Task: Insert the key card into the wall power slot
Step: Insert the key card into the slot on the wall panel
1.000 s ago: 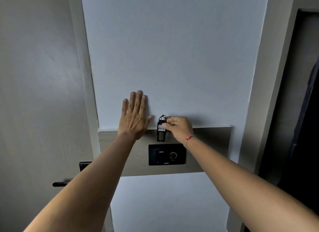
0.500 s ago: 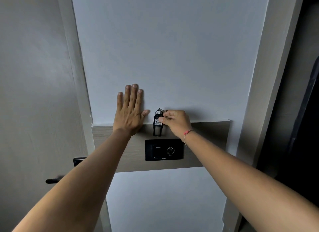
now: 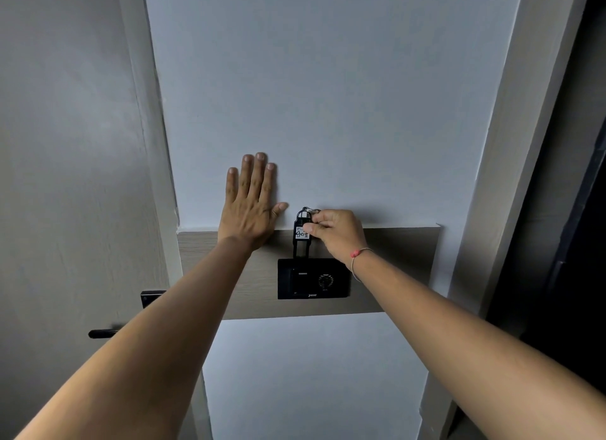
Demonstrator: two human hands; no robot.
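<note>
A black key card (image 3: 302, 239) with a white number label and a metal ring hangs upright, its lower end touching the top edge of the black wall power slot panel (image 3: 313, 278). My right hand (image 3: 337, 234) pinches the card's upper right side and ring. My left hand (image 3: 251, 202) lies flat on the white wall just left of the card, fingers spread and pointing up, holding nothing. Whether the card's tip is inside the slot is hidden.
The panel sits on a wood-look strip (image 3: 400, 269) across a white wall. A grey door with a black handle (image 3: 105, 333) is to the left. A door frame and a dark opening (image 3: 564, 210) lie to the right.
The card has dropped lower with my right hand, from above the panel down to its top edge. My left hand stays flat on the wall.
</note>
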